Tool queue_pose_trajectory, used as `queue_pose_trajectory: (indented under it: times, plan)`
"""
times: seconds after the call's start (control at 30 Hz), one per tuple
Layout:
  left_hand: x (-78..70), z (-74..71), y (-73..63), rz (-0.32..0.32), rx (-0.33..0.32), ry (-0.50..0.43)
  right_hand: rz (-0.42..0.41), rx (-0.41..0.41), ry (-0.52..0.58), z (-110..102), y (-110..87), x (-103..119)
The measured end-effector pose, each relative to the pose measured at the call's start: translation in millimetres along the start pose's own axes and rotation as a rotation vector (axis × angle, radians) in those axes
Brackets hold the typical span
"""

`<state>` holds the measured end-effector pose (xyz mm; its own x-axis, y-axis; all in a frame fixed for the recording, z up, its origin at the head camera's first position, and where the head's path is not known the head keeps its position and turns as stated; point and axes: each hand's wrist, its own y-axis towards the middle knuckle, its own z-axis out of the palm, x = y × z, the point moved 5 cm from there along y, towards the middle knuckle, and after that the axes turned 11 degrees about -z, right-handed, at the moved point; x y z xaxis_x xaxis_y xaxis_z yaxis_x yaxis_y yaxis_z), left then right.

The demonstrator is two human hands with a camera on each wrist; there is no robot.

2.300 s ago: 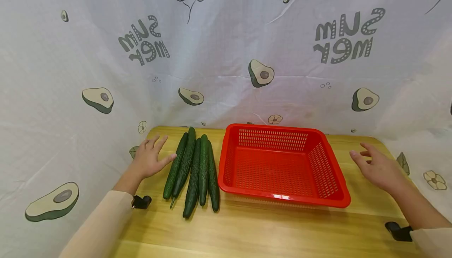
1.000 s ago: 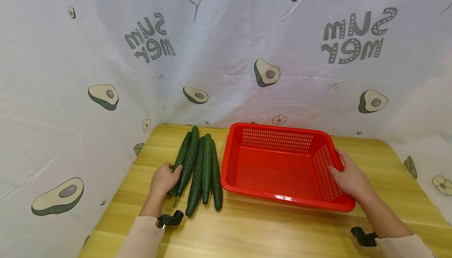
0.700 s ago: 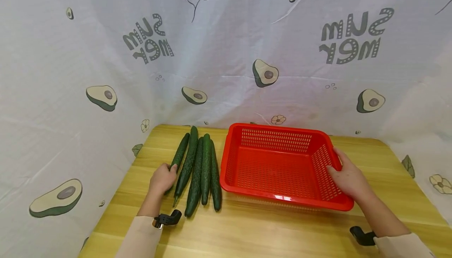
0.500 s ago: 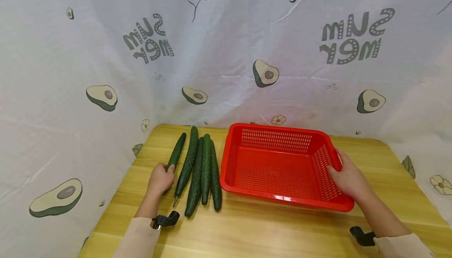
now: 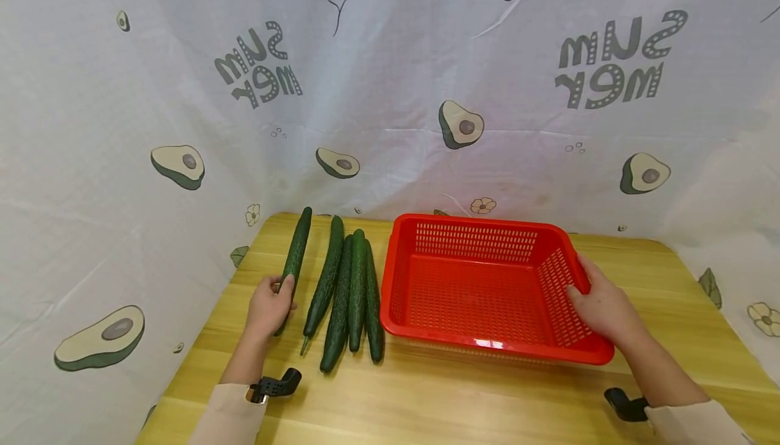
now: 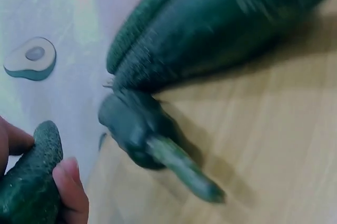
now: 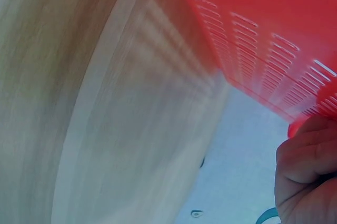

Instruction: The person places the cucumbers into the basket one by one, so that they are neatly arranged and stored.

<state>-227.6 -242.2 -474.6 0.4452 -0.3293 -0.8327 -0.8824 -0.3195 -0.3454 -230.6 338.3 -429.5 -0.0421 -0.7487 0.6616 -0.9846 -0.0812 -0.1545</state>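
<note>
Cucumber (image 5: 297, 245), farthest left, was gripped in the left hand (image 5: 269, 307). Four other cucumbers (image 5: 338, 303) lay close together on the wooden table (image 5: 426, 404); beside them stood the red basket (image 5: 469, 296), its right rim held by the right hand (image 5: 604, 306).

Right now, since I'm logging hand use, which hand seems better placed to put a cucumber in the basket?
Left, probably: the left hand holds a cucumber, apart from the other cucumbers, while the right hand grips the red basket at its right side.
</note>
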Motion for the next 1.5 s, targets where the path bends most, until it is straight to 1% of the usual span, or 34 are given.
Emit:
queue_pose_trajectory:
  times: [0.13, 0.27, 0.33, 0.53, 0.63, 0.8, 0.97, 1.03, 1.17, 1.27, 1.4, 1.5]
  plan:
    - [-8.2, 1.5, -5.0, 0.019, 0.041, -0.042, -0.013, -0.008, -0.027, 0, -1.5, 2]
    - [-17.2, 4.4, -10.3, 0.042, 0.084, -0.042, -0.031, -0.019, -0.056, 2, -3.0, 4]
    - [-23.3, 6.2, -14.1, 0.065, 0.114, -0.04, -0.039, -0.025, -0.055, 2, -3.7, 5]
    - [-46.8, 11.8, -29.5, 0.164, 0.216, -0.004, -0.043, -0.03, -0.049, 3, -5.5, 5]
    - [-56.6, 14.6, -36.5, 0.19, 0.257, 0.013, -0.044, -0.028, -0.058, 4, -5.7, 5]
    - [-68.1, 20.9, -43.0, 0.223, 0.31, 0.028, -0.044, -0.03, -0.06, 5, -6.0, 5]
    - [-79.4, 32.5, -46.1, 0.274, 0.355, 0.077, -0.039, -0.034, -0.046, 4, -7.6, 5]
    - [-85.6, 38.0, -48.9, 0.307, 0.384, 0.1, -0.038, -0.035, -0.036, 4, -7.9, 5]
    - [-98.7, 50.0, -56.1, 0.388, 0.464, 0.137, -0.04, -0.037, -0.042, 3, -8.9, 5]
    - [-106.7, 59.5, -60.3, 0.436, 0.504, 0.175, -0.041, -0.04, -0.057, 3, -9.3, 7]
    - [-116.0, 70.7, -65.1, 0.483, 0.533, 0.236, -0.041, -0.039, -0.066, 4, -8.7, 7]
    - [-122.7, 78.1, -68.6, 0.511, 0.548, 0.266, -0.038, -0.038, -0.06, 4, -8.3, 7]
